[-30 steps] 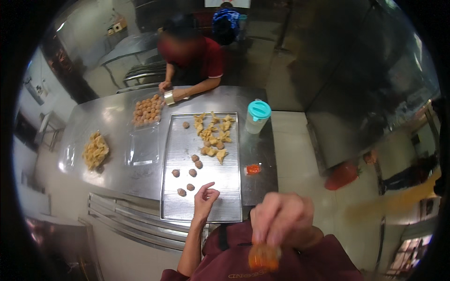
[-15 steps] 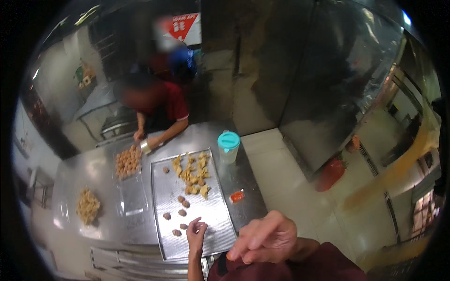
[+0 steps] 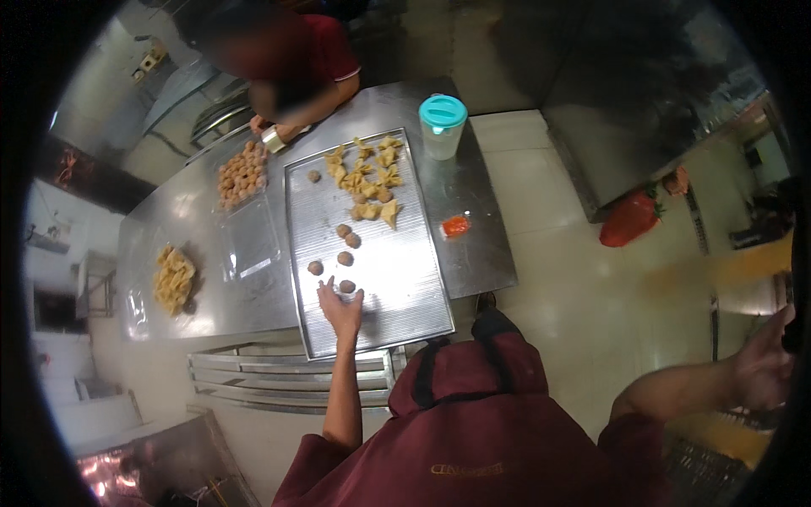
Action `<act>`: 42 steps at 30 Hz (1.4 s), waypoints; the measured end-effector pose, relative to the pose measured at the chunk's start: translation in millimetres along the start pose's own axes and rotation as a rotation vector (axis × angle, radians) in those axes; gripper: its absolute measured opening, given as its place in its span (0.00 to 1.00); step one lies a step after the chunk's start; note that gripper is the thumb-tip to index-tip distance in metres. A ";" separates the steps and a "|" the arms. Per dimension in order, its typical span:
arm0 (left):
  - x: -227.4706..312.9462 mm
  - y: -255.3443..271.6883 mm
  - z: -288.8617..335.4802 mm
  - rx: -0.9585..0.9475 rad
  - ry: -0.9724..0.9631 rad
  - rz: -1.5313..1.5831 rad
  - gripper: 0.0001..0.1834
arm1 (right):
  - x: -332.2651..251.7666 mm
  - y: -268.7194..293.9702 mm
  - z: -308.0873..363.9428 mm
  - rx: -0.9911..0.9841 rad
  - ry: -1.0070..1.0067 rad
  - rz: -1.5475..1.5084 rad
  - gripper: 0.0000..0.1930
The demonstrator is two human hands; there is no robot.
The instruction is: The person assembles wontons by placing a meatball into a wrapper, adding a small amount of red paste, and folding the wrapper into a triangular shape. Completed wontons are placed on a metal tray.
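Note:
My left hand [image 3: 340,313] reaches over a ridged metal tray [image 3: 401,291], fingers spread. Its fingertips are beside a brown meatball [image 3: 347,286]; whether they touch it I cannot tell. More meatballs, such as one [image 3: 315,268] by my fingers and one [image 3: 345,258] further off, lie on the tray. Yellow folded dumplings [image 3: 359,182] cluster at the tray's far end, a few meatballs among them. Off to the far right, my right hand [image 3: 764,363] is raised at the picture's rim, away from the table; its fingers are partly cut off and unclear.
Across the steel table [image 3: 473,245], a person [image 3: 325,63] works beside a heap of meatballs [image 3: 242,175]. A clear plastic sheet or bag [image 3: 251,241] and a dumpling pile [image 3: 174,280] lie left. A turquoise-lidded jug [image 3: 443,127] and a small orange-red packet [image 3: 456,226] are right of the tray.
The view has tilted down, so the table appears higher. My right hand has swung from near the tray to the far right. My left hand has spread its fingers around the near meatballs.

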State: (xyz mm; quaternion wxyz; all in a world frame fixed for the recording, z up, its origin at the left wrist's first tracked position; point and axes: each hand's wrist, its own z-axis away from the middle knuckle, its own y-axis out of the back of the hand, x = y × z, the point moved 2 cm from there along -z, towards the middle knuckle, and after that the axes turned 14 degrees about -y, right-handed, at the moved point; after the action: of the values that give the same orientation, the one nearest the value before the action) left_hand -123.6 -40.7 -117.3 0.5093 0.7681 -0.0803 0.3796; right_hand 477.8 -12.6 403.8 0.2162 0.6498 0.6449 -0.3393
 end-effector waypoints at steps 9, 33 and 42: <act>1.5 -16.7 3.1 -0.005 -0.331 -0.358 0.26 | 193.9 -59.4 111.0 -0.519 -0.898 0.387 0.07; 124.5 -48.9 55.4 0.052 -0.006 0.104 0.17 | 296.4 -121.8 105.0 -1.304 -0.934 0.138 0.13; 88.0 -44.7 74.1 -0.013 -0.003 0.121 0.11 | 313.9 -198.8 170.5 -1.554 -0.910 0.203 0.18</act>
State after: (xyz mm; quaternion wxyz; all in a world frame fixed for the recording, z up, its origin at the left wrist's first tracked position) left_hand -2.2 -59.1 -105.3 0.4904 0.7591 -0.1299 0.4080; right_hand 234.9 96.7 93.7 0.8569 0.1774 0.4840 -0.0118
